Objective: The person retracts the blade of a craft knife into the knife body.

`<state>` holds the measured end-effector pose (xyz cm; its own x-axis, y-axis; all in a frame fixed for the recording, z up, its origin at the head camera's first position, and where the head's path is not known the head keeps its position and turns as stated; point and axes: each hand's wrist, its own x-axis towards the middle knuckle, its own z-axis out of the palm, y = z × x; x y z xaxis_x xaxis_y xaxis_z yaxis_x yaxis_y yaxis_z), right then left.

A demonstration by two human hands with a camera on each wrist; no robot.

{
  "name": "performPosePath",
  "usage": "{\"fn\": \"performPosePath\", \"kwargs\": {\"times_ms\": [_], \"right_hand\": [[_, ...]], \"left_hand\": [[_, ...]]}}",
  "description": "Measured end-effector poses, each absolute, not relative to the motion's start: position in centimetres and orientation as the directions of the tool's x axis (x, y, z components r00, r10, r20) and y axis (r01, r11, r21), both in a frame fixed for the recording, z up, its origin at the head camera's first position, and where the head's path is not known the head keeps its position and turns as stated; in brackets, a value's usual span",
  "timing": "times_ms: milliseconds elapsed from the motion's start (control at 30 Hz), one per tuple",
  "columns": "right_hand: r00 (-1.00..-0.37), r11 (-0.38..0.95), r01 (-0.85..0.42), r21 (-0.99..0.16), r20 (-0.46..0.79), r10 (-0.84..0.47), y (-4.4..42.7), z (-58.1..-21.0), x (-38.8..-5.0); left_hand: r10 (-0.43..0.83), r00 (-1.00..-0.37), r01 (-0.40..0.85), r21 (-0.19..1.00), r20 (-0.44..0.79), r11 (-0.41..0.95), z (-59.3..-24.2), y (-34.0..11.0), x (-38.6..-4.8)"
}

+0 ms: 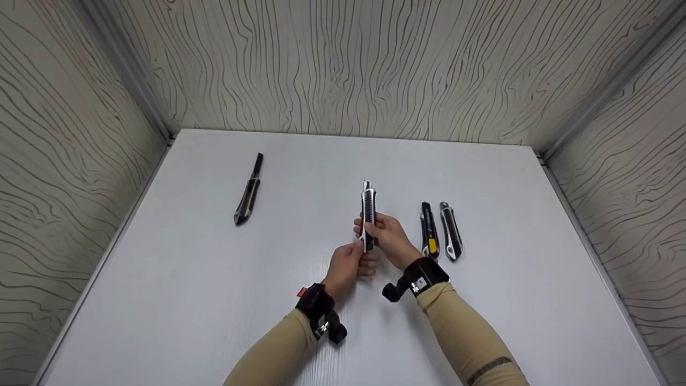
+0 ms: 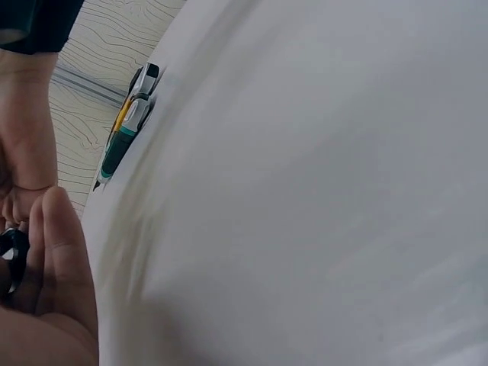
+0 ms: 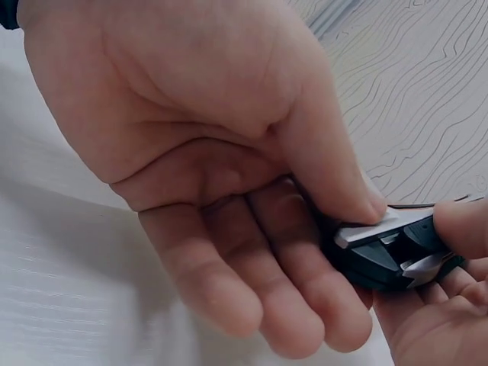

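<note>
A silver-and-black utility knife [image 1: 368, 206] is held upright in the head view, its metal tip pointing away from me. My right hand [image 1: 390, 238] grips its handle from the right, thumb along the front and fingers behind. At the lower end, my left hand [image 1: 345, 265] pinches the knife between thumb and fingers. In the right wrist view, the handle's end [image 3: 374, 259] shows between my right thumb and the left hand [image 3: 450, 328]. Only a dark piece of the knife [image 2: 15, 255] shows in the left wrist view, mostly hidden by fingers.
Right of my hands lie a black utility knife with a yellow part [image 1: 433, 245] and a silver-and-black one [image 1: 452, 231], side by side. Another utility knife [image 1: 248, 201] lies far left on the white table [image 1: 177, 289]. Wood-patterned panels [image 1: 343, 69] enclose the back and sides.
</note>
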<state>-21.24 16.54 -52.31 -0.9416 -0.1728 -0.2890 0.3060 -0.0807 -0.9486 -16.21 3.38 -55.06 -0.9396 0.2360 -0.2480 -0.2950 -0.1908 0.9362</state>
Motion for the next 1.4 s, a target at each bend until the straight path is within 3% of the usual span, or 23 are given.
{"fn": "performPosePath", "kwargs": {"times_ms": [967,1400], "right_hand": [[-0.929,-0.047,0.307,-0.950,-0.289,-0.230,16.20,-51.91,-21.13],[-0.936,0.172,0.172,-0.970,-0.215,-0.279,17.15,-51.40,-21.22]], "left_hand": [[0.185,-0.947,-0.288,0.948,-0.261,-0.136,-54.66,2.83,-16.61],[0.234,-0.943,-0.281,0.942,-0.236,-0.182,-54.61,2.91,-16.38]]}}
